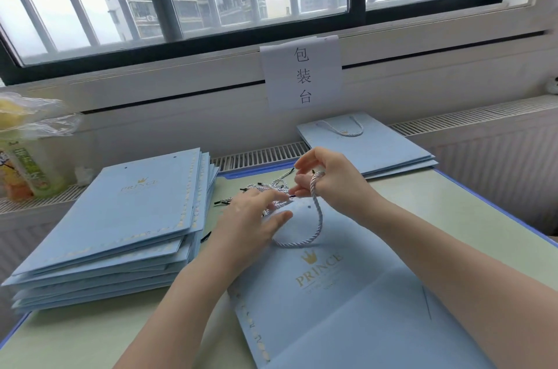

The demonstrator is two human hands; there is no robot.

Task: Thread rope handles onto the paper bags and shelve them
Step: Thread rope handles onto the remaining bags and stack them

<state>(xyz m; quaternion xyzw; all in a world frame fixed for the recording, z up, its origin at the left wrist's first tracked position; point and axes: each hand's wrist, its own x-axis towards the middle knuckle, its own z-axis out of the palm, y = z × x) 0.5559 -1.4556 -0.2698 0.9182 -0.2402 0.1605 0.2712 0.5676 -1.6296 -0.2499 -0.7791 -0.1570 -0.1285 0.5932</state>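
A flat light-blue paper bag with a gold crown logo lies on the table in front of me. A white twisted rope handle loops across its top edge. My right hand pinches the rope's upper end just above the bag's top. My left hand presses flat on the bag's top left corner, fingers spread over the rope. A pile of loose rope handles with black tips lies just beyond the bag, partly hidden by my hands.
A tall stack of blue bags without handles sits at the left. A few bags with a rope handle lie at the back right by the radiator grille. A plastic-wrapped drink carton stands far left. A paper sign hangs under the window.
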